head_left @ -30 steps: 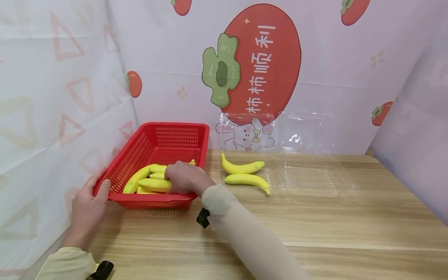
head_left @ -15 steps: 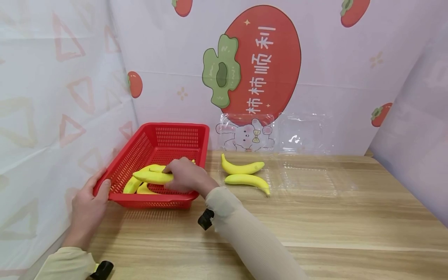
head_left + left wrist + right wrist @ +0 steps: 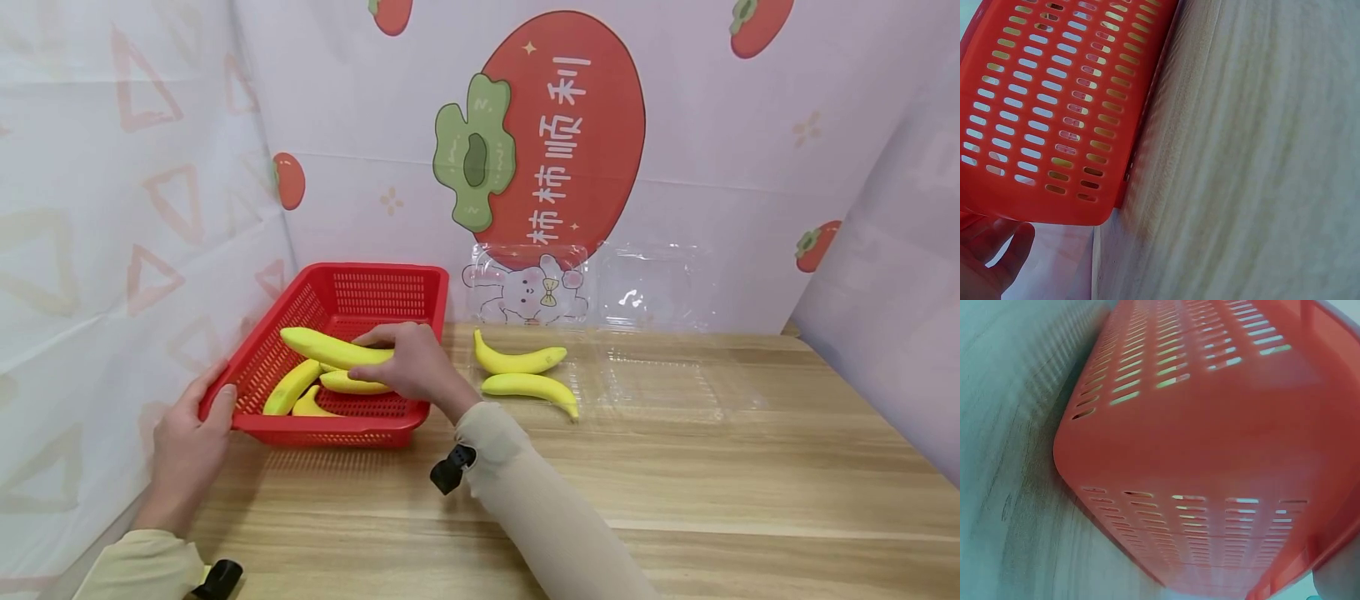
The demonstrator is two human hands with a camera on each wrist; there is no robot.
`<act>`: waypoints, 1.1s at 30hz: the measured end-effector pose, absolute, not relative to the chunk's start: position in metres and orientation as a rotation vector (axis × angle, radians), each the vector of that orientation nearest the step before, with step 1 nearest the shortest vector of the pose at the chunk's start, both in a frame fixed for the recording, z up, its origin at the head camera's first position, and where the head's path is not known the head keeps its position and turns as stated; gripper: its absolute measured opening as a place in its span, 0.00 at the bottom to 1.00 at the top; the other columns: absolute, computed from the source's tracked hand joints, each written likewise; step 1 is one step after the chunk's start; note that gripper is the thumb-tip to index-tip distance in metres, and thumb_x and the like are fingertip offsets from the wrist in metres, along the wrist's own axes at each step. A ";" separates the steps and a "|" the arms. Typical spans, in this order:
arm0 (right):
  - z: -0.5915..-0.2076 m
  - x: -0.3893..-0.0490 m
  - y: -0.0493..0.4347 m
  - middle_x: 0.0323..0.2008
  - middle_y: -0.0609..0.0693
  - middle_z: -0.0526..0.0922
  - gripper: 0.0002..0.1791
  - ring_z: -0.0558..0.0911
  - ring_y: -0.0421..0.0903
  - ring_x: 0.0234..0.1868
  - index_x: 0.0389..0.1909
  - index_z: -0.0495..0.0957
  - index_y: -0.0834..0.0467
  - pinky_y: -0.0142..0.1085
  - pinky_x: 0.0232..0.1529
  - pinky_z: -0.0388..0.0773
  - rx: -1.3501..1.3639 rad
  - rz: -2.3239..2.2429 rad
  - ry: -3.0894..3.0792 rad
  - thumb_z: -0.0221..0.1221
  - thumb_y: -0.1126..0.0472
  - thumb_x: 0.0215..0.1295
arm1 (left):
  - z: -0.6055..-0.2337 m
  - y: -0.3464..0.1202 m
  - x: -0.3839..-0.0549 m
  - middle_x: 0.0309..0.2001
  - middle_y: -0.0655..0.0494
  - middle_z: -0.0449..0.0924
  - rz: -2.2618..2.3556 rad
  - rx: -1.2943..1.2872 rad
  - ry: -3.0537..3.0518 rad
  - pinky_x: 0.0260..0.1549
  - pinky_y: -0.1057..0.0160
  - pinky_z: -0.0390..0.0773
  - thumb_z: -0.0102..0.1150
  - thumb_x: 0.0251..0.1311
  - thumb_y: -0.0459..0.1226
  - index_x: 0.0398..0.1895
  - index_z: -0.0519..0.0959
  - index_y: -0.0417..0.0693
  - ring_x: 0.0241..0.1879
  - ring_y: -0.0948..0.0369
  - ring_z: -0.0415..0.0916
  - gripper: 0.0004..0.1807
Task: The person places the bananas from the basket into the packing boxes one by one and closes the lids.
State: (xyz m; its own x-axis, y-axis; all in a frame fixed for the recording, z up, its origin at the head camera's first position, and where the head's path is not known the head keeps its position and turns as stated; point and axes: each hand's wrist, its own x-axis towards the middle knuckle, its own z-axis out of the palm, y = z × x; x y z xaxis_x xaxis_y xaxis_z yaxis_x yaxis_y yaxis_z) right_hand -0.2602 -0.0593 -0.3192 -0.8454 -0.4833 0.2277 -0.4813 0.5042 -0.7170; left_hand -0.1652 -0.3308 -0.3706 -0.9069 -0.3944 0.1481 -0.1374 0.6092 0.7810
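Observation:
In the head view my right hand grips a yellow banana by one end, raised over the near part of a red plastic basket. Beneath it several bananas lie inside the basket. My left hand holds the basket's near left corner, thumb over the rim. The left wrist view shows fingers of that left hand at the basket's rim. Only the basket's outer wall fills most of the right wrist view; the held banana is hidden there.
Right of the basket stands a clear plastic clamshell box with its lid up, two bananas in its base. A second clear clamshell box stands open beside it. Patterned cloth walls bound the wooden table.
My right hand has lifted a banana from the pile, up and slightly right. More of the bananas below now show. The left hand stays on the basket corner.

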 end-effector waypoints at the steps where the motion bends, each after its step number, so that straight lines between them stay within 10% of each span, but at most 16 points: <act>1: -0.320 -0.261 -0.058 0.50 0.42 0.91 0.22 0.81 0.39 0.47 0.57 0.89 0.46 0.29 0.48 0.80 -0.867 -1.343 2.707 0.76 0.49 0.62 | -0.371 -0.331 -0.165 0.80 0.35 0.63 -1.190 0.431 -2.532 0.66 0.36 0.75 0.40 0.81 0.53 0.86 0.55 0.58 0.70 0.39 0.69 0.34; 33: -0.331 -0.265 -0.044 0.54 0.43 0.90 0.24 0.84 0.41 0.47 0.61 0.87 0.46 0.31 0.48 0.86 -0.784 -1.803 2.470 0.75 0.49 0.63 | -0.369 -0.331 -0.164 0.81 0.35 0.62 -1.217 0.422 -2.517 0.68 0.29 0.69 0.39 0.81 0.53 0.86 0.56 0.58 0.74 0.36 0.66 0.34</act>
